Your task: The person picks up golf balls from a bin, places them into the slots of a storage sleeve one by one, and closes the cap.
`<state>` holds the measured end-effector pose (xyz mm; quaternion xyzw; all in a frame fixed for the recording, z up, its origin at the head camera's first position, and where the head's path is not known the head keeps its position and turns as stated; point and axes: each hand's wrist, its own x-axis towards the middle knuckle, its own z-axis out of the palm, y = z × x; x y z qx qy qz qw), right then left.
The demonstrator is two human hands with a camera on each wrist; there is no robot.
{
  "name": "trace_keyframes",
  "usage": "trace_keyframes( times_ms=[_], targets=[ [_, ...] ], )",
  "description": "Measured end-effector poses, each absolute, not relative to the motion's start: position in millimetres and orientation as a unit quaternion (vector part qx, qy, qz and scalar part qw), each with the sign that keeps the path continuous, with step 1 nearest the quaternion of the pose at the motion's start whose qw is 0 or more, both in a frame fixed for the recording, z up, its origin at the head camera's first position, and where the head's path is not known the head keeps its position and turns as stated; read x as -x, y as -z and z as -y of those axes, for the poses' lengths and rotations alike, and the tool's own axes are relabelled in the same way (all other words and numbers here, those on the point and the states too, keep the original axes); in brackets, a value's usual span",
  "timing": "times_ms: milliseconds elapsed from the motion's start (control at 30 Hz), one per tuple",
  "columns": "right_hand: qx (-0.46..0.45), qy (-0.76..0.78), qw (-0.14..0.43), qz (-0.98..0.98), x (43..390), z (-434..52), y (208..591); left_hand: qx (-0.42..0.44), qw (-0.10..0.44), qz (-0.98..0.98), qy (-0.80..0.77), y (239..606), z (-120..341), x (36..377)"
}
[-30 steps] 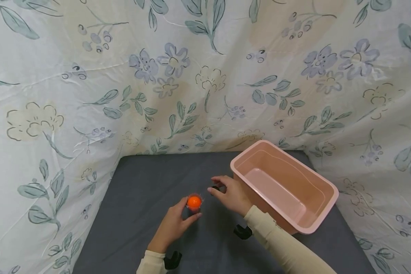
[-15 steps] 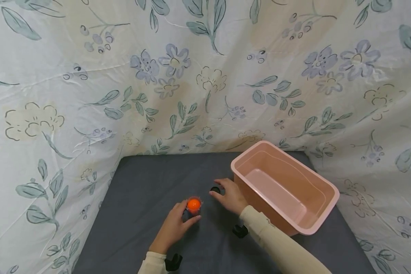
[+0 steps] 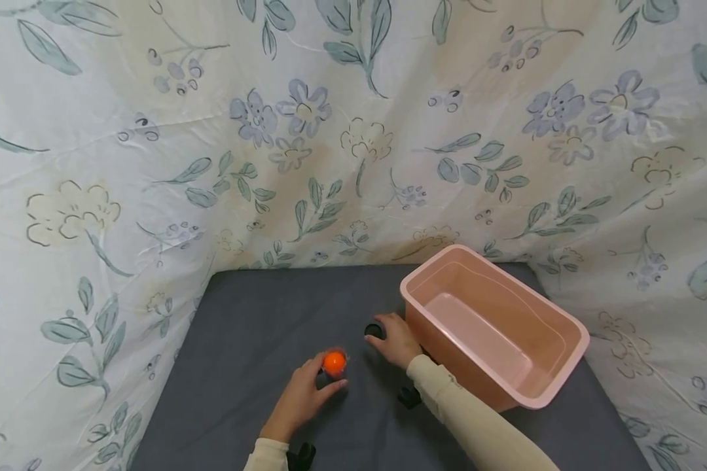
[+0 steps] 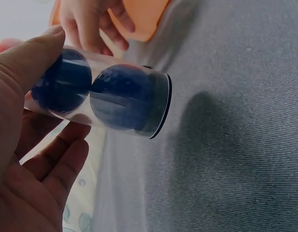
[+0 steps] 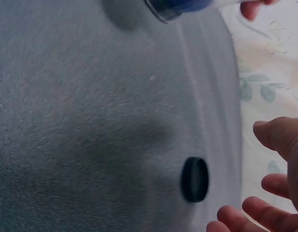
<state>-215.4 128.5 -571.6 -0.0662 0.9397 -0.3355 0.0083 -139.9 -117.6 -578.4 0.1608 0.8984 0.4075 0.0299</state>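
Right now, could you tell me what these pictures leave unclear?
- Tube: its open end, left wrist view, is covered by the left hand.
- Cap: head view, partly hidden by the right hand.
- Bin: near wall's outside, head view, faces away.

We see a dark grey cloth-covered counter (image 3: 253, 340) carrying a rectangular pink plastic tub (image 3: 556, 386) and a small round black cap (image 3: 374, 330).
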Motion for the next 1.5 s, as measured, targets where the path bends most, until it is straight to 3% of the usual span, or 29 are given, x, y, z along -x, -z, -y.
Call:
trace_keyframes(
  times_ms=[667,1133,1500],
  targets=[
    [0.029,0.286,0.034,-0.957,231.2,-121.0,603.8,-0.173,0.042,-0.895,-0.408,601.5,117.0,136.3],
    [0.038,0.242,0.018,-0.969,238.4,-122.2,615.2,-0.158,0.078,-0.882,-0.436,594.5,120.6,136.0],
    [0.051,0.297,-0.012,-0.953,232.4,-126.7,608.1,-0.140,0.091,-0.878,-0.449,583.3,126.8,135.3]
  ],
)
